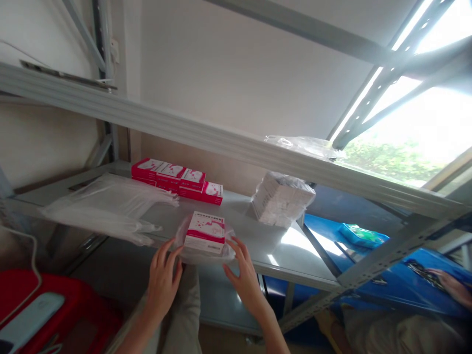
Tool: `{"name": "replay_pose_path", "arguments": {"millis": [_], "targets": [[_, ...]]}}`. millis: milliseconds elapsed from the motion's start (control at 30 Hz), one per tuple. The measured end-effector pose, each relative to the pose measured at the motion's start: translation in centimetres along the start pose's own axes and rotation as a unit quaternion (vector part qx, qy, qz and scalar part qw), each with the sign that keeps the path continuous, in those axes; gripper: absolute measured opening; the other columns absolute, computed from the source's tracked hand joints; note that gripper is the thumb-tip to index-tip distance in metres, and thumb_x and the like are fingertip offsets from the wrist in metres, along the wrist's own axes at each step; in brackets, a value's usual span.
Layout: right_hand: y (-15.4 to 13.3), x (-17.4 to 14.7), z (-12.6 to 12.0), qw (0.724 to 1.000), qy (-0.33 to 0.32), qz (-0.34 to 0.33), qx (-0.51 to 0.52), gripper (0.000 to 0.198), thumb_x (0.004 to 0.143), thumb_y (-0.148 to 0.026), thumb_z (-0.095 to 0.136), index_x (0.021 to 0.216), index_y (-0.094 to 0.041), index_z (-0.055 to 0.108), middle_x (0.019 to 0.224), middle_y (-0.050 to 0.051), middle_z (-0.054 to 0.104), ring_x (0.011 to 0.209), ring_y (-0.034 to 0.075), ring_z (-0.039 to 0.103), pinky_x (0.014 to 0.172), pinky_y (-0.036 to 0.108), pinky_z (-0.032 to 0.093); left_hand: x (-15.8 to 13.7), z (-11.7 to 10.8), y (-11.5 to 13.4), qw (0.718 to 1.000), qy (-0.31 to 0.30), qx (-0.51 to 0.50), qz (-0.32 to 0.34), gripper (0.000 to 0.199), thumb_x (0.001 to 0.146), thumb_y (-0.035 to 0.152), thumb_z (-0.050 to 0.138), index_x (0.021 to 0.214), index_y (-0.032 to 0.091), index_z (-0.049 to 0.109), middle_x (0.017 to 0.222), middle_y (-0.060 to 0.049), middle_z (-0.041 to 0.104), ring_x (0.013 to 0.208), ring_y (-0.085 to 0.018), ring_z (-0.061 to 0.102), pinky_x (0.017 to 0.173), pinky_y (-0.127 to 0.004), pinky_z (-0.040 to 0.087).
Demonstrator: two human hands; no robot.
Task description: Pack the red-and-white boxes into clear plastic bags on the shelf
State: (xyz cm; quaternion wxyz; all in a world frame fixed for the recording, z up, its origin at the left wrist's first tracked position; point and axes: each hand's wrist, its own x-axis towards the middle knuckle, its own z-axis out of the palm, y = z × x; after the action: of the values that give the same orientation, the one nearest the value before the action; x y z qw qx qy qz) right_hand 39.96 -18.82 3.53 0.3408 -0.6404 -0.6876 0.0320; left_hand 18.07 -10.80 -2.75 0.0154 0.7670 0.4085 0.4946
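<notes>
A pink-and-white box (206, 226) lies at the front edge of the grey shelf (243, 241), on or inside a clear plastic bag (229, 253) that spreads around it. My left hand (164, 269) is at the bag's left side, fingers stretched toward the box's near corner. At the right side, my right hand (241, 270) has its thumb and fingers apart, with the fingertips by the bag's edge. Whether the fingertips press on the film cannot be made out. Behind the box stand stacked pink-and-white boxes (177, 179). Flat clear bags (106, 206) lie to the left.
A plastic-wrapped bundle of white boxes (280, 199) stands on the shelf's right. A metal beam (206, 130) crosses above. At lower left, a phone (33, 322) lies on a red stool (79, 300). Another person's hand (452, 287) is over a blue surface (413, 275).
</notes>
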Motion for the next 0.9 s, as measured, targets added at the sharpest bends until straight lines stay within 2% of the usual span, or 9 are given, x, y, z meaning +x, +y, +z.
{"name": "replay_pose_path", "arguments": {"millis": [167,233,300,467,567,633,733,800,900], "targets": [[-2.1,9.9,0.0,0.972,-0.218,-0.058,-0.060,0.103,0.064,-0.043,0.075,0.147,-0.025,0.017,0.150,0.012,0.026,0.139,0.032,0.019,0.110,0.053,0.020,-0.6,0.4,1.9,0.997,-0.011,-0.046,0.057,0.035,0.077,-0.002,0.037,0.087,0.022,0.060,0.112,-0.007,0.058,0.106,-0.022,0.053,0.089,-0.039,0.044],[-1.9,12.8,0.8,0.945,-0.312,-0.047,-0.080,0.119,0.054,-0.047,0.080,0.148,-0.023,0.012,0.153,0.014,0.017,0.140,0.035,0.013,0.111,0.055,0.013,-0.3,0.6,2.0,0.995,-0.018,-0.046,0.086,0.037,0.077,-0.002,0.036,0.089,0.021,0.061,0.113,-0.007,0.060,0.107,-0.022,0.053,0.090,-0.038,0.043],[-1.4,14.4,1.5,0.933,-0.347,-0.039,-0.089,0.126,0.048,-0.048,0.083,0.149,-0.023,0.012,0.153,0.015,0.016,0.138,0.038,0.014,0.111,0.056,0.010,0.3,0.9,1.9,0.993,-0.030,-0.040,0.104,0.038,0.077,-0.001,0.036,0.097,0.021,0.061,0.114,-0.006,0.061,0.108,-0.021,0.053,0.090,-0.037,0.042],[-0.7,14.2,1.8,0.963,-0.265,-0.047,-0.033,0.109,0.045,-0.045,0.084,0.141,-0.025,0.036,0.142,0.011,0.039,0.129,0.036,0.033,0.108,0.052,0.020,1.3,1.3,0.8,0.987,-0.108,-0.037,0.112,0.038,0.080,0.001,0.036,0.102,0.021,0.059,0.109,-0.004,0.063,0.103,-0.019,0.055,0.093,-0.038,0.041],[-0.5,13.6,0.9,0.976,-0.191,-0.004,0.104,0.100,0.043,-0.039,0.085,0.134,-0.026,0.044,0.135,0.009,0.047,0.123,0.032,0.040,0.105,0.048,0.027,1.7,1.1,0.4,0.985,-0.136,-0.040,0.094,0.032,0.085,0.005,0.036,0.102,0.021,0.059,0.110,-0.005,0.062,0.105,-0.019,0.054,0.092,-0.038,0.041],[-0.5,13.4,-0.1,0.955,-0.158,0.030,0.248,0.093,0.047,-0.038,0.083,0.131,-0.027,0.045,0.130,0.007,0.052,0.118,0.028,0.047,0.101,0.045,0.034,2.2,0.9,0.4,0.983,-0.153,-0.045,0.093,0.027,0.089,0.011,0.038,0.102,0.021,0.058,0.108,-0.005,0.062,0.104,-0.019,0.055,0.091,-0.038,0.042],[-1.0,13.4,-2.0,0.889,-0.124,0.073,0.434,0.081,0.055,-0.037,0.078,0.129,-0.029,0.045,0.118,0.004,0.060,0.105,0.024,0.057,0.090,0.038,0.046,3.1,0.9,0.7,0.979,-0.166,-0.047,0.112,0.023,0.093,0.022,0.038,0.107,0.021,0.057,0.105,-0.005,0.064,0.101,-0.020,0.057,0.092,-0.039,0.042],[-1.2,13.7,-3.1,0.862,-0.088,0.106,0.487,0.076,0.057,-0.035,0.076,0.127,-0.029,0.047,0.111,0.003,0.064,0.096,0.022,0.062,0.081,0.035,0.050,4.0,1.0,1.1,0.978,-0.167,-0.034,0.122,0.024,0.094,0.026,0.038,0.111,0.020,0.055,0.104,-0.006,0.065,0.098,-0.021,0.058,0.093,-0.042,0.041],[-1.0,15.3,-4.1,0.858,-0.030,0.157,0.488,0.068,0.061,-0.035,0.074,0.124,-0.027,0.049,0.102,0.003,0.068,0.086,0.022,0.065,0.073,0.034,0.053,5.7,1.3,2.1,0.976,-0.170,-0.016,0.137,0.024,0.094,0.029,0.039,0.109,0.019,0.055,0.099,-0.006,0.066,0.093,-0.022,0.060,0.092,-0.045,0.042]]}}
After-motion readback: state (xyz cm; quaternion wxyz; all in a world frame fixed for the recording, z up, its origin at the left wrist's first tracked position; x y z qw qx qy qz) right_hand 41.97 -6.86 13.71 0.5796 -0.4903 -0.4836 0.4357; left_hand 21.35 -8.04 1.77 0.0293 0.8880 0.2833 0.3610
